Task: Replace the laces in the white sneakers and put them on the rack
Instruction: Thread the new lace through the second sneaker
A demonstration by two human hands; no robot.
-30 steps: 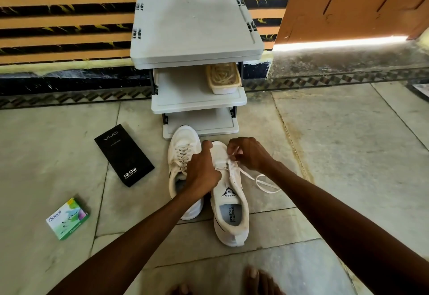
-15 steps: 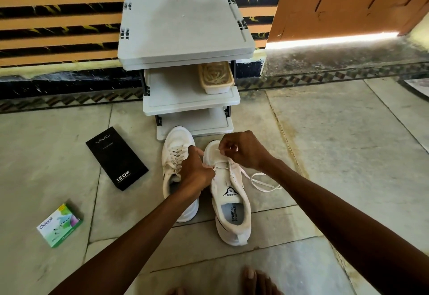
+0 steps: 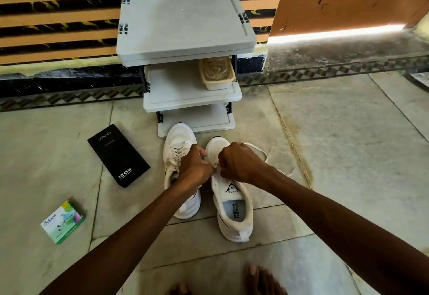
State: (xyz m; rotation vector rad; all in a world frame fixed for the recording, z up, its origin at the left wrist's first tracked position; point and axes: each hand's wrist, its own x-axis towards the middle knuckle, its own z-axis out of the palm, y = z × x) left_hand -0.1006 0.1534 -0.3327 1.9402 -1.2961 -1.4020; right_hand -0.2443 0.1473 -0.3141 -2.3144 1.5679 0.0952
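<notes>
Two white sneakers stand side by side on the floor in front of a grey three-shelf rack point(image 3: 185, 22). The left sneaker point(image 3: 177, 150) is laced. My left hand point(image 3: 196, 167) and my right hand point(image 3: 239, 162) are over the right sneaker point(image 3: 234, 211), fingers curled, pinching its white lace point(image 3: 262, 153) at the eyelets. A loop of that lace trails out to the right of the shoe. The fingertips and the eyelets under them are hidden.
A beige tub of laces point(image 3: 217, 72) sits on the rack's middle shelf. A black VIVO box point(image 3: 118, 155) and a small green box point(image 3: 63, 221) lie on the tiled floor to the left. My bare toes point(image 3: 257, 276) show at the bottom edge.
Both hands have drawn closer together over the right sneaker, and the right hand has turned knuckles-up. The lace loop on the right has been pulled up and further back.
</notes>
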